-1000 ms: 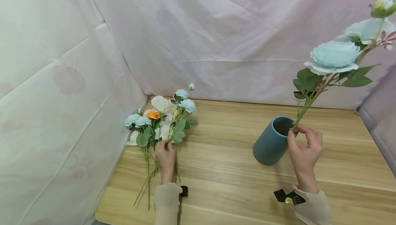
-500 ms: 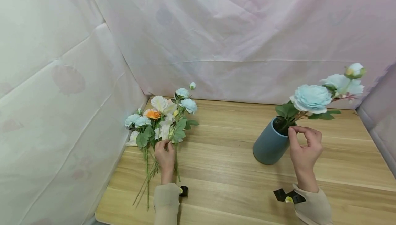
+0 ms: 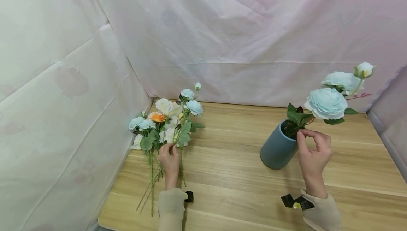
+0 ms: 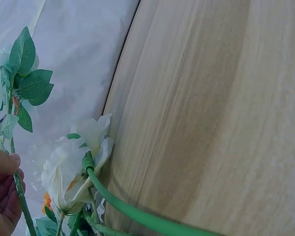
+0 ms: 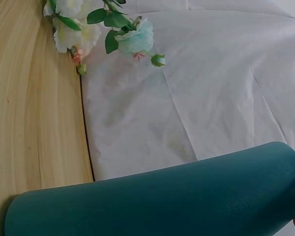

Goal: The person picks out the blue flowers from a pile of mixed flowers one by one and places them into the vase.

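Note:
My left hand [image 3: 170, 158] pinches the green stem of a light-blue flower [image 3: 193, 107] at the left; thumb and fingers grip that stem in the left wrist view, below its leaves [image 4: 33, 87]. At the right, a blue-grey vase [image 3: 277, 149] stands on the table. Its opening holds the stem of another light-blue flower [image 3: 327, 104], which leans right with a second bloom and a bud. My right hand [image 3: 314, 151] is at the vase's rim, thumb and forefinger pinching beside the stem; the exact contact is partly hidden. In the right wrist view the vase [image 5: 162, 199] hides most of that hand.
Around my left hand lie several more flowers: white blooms [image 3: 164, 106], an orange one [image 3: 157, 117] and light-blue ones [image 3: 147, 124], their stems pointing toward me. The wooden table [image 3: 229, 174] meets fabric walls [image 3: 222, 47] at the back and sides.
The light-blue flower at my right hand has dropped down into the vase, then turned slightly so its blooms shifted. My right hand stays at the rim; my left hand has barely moved.

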`<state>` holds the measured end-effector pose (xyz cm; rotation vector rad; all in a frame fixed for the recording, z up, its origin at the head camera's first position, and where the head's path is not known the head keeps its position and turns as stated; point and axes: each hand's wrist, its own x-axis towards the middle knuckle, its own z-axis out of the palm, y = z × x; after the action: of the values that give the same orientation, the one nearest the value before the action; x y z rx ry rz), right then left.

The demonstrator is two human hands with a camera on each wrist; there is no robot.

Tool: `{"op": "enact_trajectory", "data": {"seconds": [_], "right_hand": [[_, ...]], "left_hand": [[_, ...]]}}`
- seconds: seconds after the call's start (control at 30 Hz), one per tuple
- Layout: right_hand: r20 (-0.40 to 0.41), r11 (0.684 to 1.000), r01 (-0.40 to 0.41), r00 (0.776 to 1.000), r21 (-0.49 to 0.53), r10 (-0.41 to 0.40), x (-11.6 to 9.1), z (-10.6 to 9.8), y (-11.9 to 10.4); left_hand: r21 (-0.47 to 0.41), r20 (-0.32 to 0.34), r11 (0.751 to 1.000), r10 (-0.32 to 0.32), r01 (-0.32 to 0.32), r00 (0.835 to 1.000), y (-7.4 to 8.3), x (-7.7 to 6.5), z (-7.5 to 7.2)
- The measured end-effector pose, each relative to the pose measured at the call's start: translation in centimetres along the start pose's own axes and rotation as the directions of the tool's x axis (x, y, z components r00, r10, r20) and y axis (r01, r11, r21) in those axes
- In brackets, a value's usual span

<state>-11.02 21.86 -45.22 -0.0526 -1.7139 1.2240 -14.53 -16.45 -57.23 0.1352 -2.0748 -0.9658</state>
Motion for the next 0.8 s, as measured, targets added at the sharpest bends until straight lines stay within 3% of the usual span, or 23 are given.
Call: {"op": "enact_trajectory", "data": {"seconds": [0.3, 0.6, 0.8], "right_hand": [[-0.039, 0.997, 0.064, 0.997, 0.049, -0.062, -0.3, 0.3, -1.0], [-0.070, 0.993, 0.099, 0.993, 0.069, -0.094, -0.6, 0.6, -1.3], [-0.061, 0.989, 0.113, 0.992, 0.092, -0.108, -0.6, 0.7, -1.7]], "left_hand": [[-0.029, -0.028, 0.999, 0.037, -0.038, 0.999, 0.7, 0.4, -0.3], [-0.127, -0.051, 0.992, -0.020, 0.013, 0.999, 1.4, 1.0, -0.5], [-0.118, -0.063, 0.993, -0.004, -0.003, 0.998, 2.4, 1.6, -0.9]]}}
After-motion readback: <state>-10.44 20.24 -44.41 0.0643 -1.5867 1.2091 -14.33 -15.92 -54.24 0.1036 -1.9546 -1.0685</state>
